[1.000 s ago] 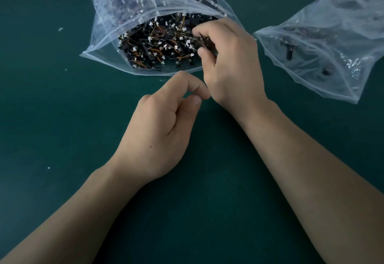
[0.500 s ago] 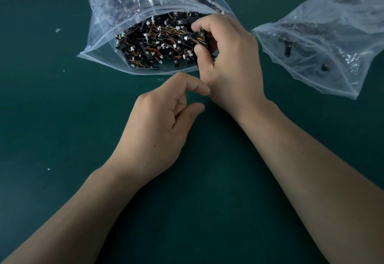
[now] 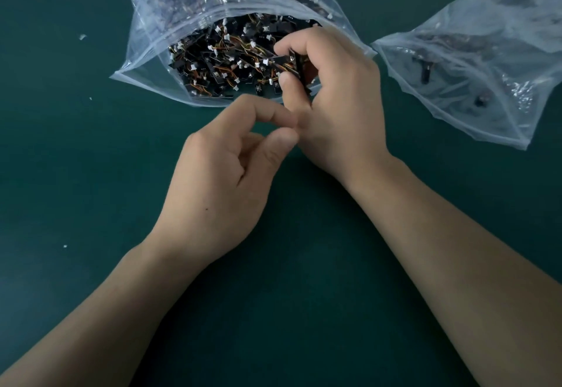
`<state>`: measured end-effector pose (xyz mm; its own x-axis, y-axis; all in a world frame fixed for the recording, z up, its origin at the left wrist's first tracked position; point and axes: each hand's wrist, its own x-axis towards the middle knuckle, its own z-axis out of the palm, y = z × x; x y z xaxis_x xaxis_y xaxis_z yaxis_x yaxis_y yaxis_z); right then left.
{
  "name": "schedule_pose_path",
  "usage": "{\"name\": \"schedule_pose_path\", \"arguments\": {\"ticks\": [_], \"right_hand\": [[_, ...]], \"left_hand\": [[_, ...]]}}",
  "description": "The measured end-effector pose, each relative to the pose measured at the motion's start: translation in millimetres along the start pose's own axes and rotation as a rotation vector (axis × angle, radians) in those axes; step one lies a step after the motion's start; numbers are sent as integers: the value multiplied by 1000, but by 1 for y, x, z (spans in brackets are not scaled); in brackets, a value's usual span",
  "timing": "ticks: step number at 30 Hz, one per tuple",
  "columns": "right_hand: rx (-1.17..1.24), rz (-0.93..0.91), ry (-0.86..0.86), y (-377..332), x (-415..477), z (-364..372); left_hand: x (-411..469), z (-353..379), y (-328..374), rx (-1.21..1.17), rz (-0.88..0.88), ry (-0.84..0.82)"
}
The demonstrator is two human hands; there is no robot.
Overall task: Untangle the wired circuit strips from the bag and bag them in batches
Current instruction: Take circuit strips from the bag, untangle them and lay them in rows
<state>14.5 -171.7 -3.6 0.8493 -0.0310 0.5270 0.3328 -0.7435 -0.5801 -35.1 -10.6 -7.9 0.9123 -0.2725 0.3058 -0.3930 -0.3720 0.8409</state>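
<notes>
A big clear zip bag [image 3: 158, 36] lies open at the top, its mouth facing me, full of tangled black circuit strips [image 3: 225, 64] with orange wires and white plugs. My right hand [image 3: 337, 103] reaches into the mouth at its right side, with thumb and fingers closed on a few black strips [image 3: 296, 65] whose wires still run into the pile. My left hand [image 3: 225, 173] rests on the mat just in front of the bag, thumb and forefinger nearly touching, holding nothing.
A second clear bag [image 3: 474, 61] lies at the right with a few dark strips inside. The surface is a dark green mat [image 3: 76, 173] with small white specks at the left.
My right hand has turned and lifted a few strips at the bag's mouth. The left thumb and forefinger have come closer together. The view sits slightly nearer the big bag.
</notes>
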Motion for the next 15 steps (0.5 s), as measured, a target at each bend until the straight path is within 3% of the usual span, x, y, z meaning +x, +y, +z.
{"name": "schedule_pose_path", "arguments": {"ticks": [7,15], "right_hand": [[109,101,93,-3,-23,-10],[218,181,-122,-7,-59,-31]], "left_hand": [[1,-3,-4,84,12,100],[4,-5,-5,239,-95,149]]}}
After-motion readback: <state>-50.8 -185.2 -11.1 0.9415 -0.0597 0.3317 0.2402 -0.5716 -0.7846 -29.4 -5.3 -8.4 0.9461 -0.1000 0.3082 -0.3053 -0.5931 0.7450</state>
